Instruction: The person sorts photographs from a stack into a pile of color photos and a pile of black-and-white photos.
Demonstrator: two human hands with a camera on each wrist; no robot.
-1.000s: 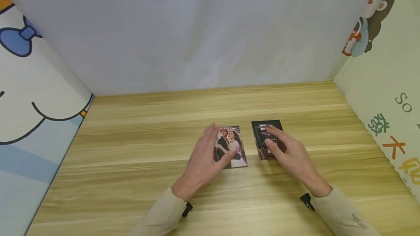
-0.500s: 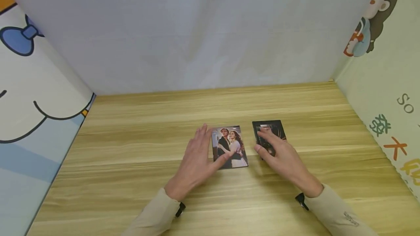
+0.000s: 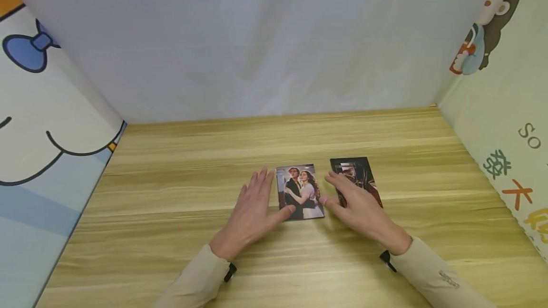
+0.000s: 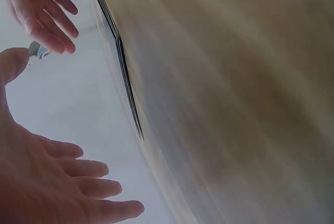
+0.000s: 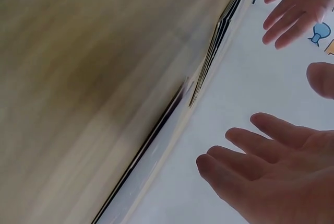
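Observation:
Two photo cards lie side by side on the wood-grain table. The left photo card [image 3: 305, 182] shows a couple embracing. The dark photo card [image 3: 354, 167] to its right is partly covered by my right hand [image 3: 364, 213]. Seen edge-on in the right wrist view, the left card is a thin stack of several layers [image 5: 213, 51]. My left hand [image 3: 246, 220] is spread beside the left card, its thumb overlapping the lower edge in the head view. Both wrist views show the fingers extended and raised off the table, with nothing held.
A pale cloth wall [image 3: 274, 51] stands along the table's back edge. Printed panels close in both sides, with a cartoon figure [image 3: 55, 103] on the left and lettering [image 3: 513, 175] on the right. Bare wood-grain tabletop [image 3: 171, 179] extends around the cards.
My left hand has drawn away leftward, uncovering more of the couple card. My right hand has shifted left across the dark card toward the gap, uncovering that card's right side.

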